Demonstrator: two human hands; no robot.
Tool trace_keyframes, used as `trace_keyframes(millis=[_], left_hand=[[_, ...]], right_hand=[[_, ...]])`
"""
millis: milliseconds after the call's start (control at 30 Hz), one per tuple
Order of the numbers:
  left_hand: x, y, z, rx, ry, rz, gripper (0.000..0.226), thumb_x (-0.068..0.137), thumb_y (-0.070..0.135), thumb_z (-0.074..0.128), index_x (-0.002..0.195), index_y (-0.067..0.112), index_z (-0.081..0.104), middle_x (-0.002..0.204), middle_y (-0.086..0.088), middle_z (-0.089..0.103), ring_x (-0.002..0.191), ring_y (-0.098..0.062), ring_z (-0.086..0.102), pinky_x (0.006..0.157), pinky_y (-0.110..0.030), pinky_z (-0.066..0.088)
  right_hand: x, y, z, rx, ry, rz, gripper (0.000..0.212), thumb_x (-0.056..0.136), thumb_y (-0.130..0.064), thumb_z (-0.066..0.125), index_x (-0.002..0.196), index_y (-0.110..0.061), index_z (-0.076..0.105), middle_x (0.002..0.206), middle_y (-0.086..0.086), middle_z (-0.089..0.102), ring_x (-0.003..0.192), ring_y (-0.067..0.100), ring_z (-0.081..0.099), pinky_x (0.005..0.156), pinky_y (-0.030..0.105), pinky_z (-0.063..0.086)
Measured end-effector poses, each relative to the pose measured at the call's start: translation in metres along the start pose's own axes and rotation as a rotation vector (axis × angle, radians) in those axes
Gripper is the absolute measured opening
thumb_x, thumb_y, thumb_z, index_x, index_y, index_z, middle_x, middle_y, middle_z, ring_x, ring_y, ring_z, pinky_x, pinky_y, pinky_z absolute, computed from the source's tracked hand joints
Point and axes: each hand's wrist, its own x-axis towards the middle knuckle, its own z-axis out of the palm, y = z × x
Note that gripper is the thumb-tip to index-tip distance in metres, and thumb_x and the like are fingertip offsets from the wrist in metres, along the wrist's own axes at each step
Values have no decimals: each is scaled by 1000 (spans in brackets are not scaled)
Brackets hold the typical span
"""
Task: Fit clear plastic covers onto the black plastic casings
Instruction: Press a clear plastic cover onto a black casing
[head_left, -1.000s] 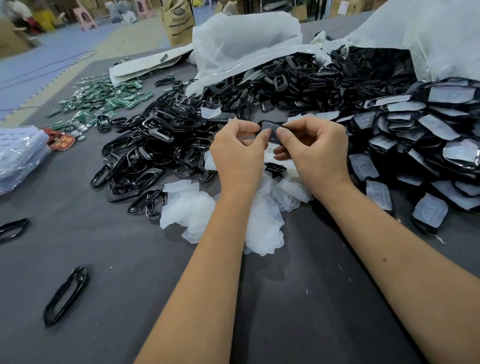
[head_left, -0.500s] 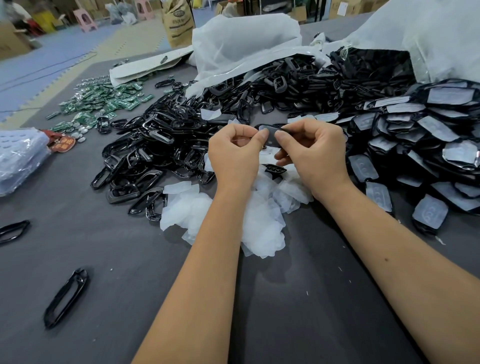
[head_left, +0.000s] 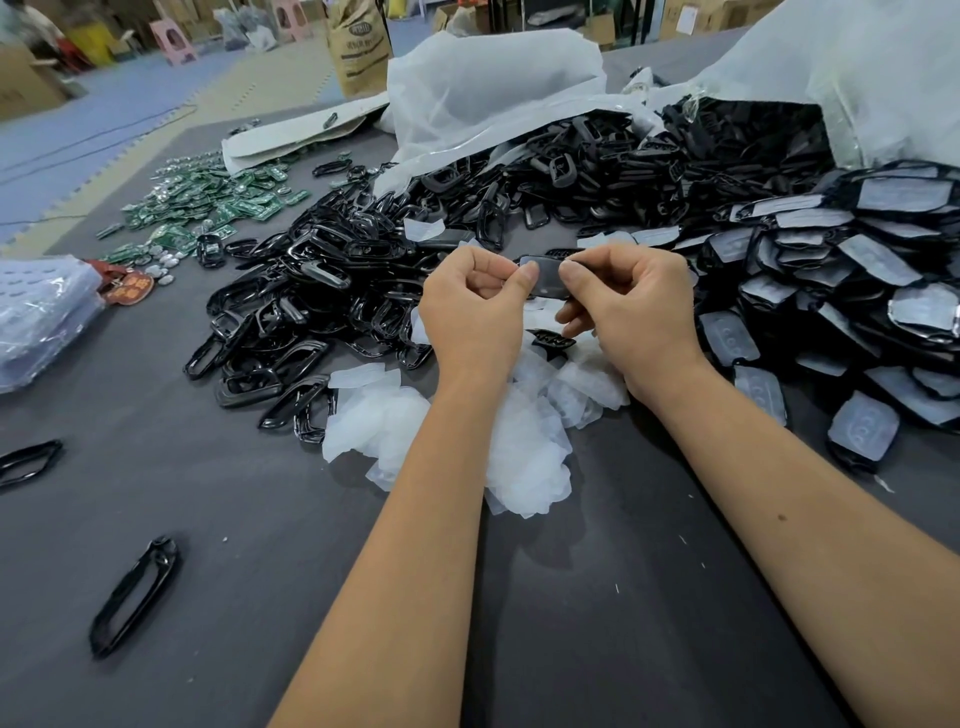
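Head view, nearest first: a lone black frame (head_left: 134, 597) lies on the grey table (head_left: 597, 649), well short and left of the clear covers pile (head_left: 447, 431), its long axis slanting from near-left to far-right. Both forearms reach over that pile. Just beyond it and above the table, the left hand (head_left: 475, 317) and right hand (head_left: 631, 317) each pinch one end of a black casing (head_left: 545, 275), thumbs on its upper face and fingers curled underneath. The casing's long axis runs left to right between the hands, broad face tilted toward the camera. Whether a cover already sits on it cannot be told. Left of the covers pile spreads a heap of black frames (head_left: 322, 291); right of it lie covered casings (head_left: 831, 291). Farther left sit green circuit boards (head_left: 208, 202), and beyond everything white bags (head_left: 493, 88).
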Motion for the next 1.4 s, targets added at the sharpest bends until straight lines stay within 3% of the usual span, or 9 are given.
trace_keyframes(millis=[200, 267, 367, 567, 667, 767, 833, 1000, 1400], left_hand=[[2, -1, -3, -12, -27, -12, 23, 82, 9, 84, 83, 19, 63, 72, -10, 58, 68, -27, 59, 78, -49, 59], [3, -1, -5, -8, -87, -5, 17, 84, 7, 81, 92, 19, 71, 75, -13, 57, 70, -27, 57, 80, -50, 58], [5, -2, -9, 4, -176, -5, 14, 87, 4, 77, 97, 14, 78, 74, -12, 50, 70, -27, 50, 72, -45, 52], [10, -3, -17, 81, -233, 39, 6, 86, 9, 81, 89, 12, 77, 69, -4, 59, 63, -20, 58, 65, -35, 49], [12, -4, -19, 46, -242, 21, 9, 86, 6, 80, 85, 13, 75, 62, -4, 55, 55, -15, 58, 60, -25, 48], [12, -5, -19, -5, -262, -9, 14, 88, 3, 77, 80, 14, 73, 64, -15, 54, 53, -14, 56, 54, -18, 46], [12, -5, -19, -34, -272, -47, 16, 89, 2, 76, 78, 14, 73, 67, -16, 54, 53, -14, 55, 52, -17, 45], [14, -4, -20, -44, -292, -114, 16, 90, 3, 74, 79, 15, 73, 61, -2, 63, 52, -11, 58, 51, -19, 44], [10, 2, -19, -111, -273, -185, 19, 87, -1, 73, 77, 14, 73, 60, 3, 62, 52, -11, 54, 52, -19, 43]], right_hand=[[1, 3, -1, -84, -13, -6, 10, 97, -9, 69, 90, -15, 74, 66, 5, 73, 58, 23, 72, 53, 28, 57], [2, 4, -1, -132, -29, -14, 14, 98, -10, 68, 89, -19, 72, 63, 2, 72, 55, 22, 71, 52, 28, 57], [2, 4, -1, -175, -44, -7, 19, 98, -6, 67, 86, -21, 70, 63, 2, 70, 54, 20, 71, 50, 28, 56], [0, 1, 0, -275, -81, -36, 11, 100, -6, 63, 95, -9, 73, 66, 10, 70, 53, 24, 70, 49, 40, 59], [-1, -1, 1, -309, -79, -46, 17, 103, -5, 57, 101, -9, 73, 64, 8, 70, 53, 25, 69, 54, 37, 59], [-2, -2, 2, -387, -58, -99, 18, 102, -5, 57, 103, -9, 75, 62, 4, 69, 49, 11, 66, 54, 24, 54], [-3, -4, 3, -435, -43, -140, 17, 100, -5, 59, 103, -7, 76, 62, 0, 68, 48, 5, 64, 56, 21, 52], [-5, -9, 3, -481, -1, -184, 18, 96, -6, 62, 102, -7, 79, 67, -8, 64, 69, 20, 70, 74, 40, 60], [-9, -14, 5, -485, 32, -296, 18, 94, -4, 63, 97, -7, 80, 67, -13, 63, 67, 19, 71, 73, 41, 59]])
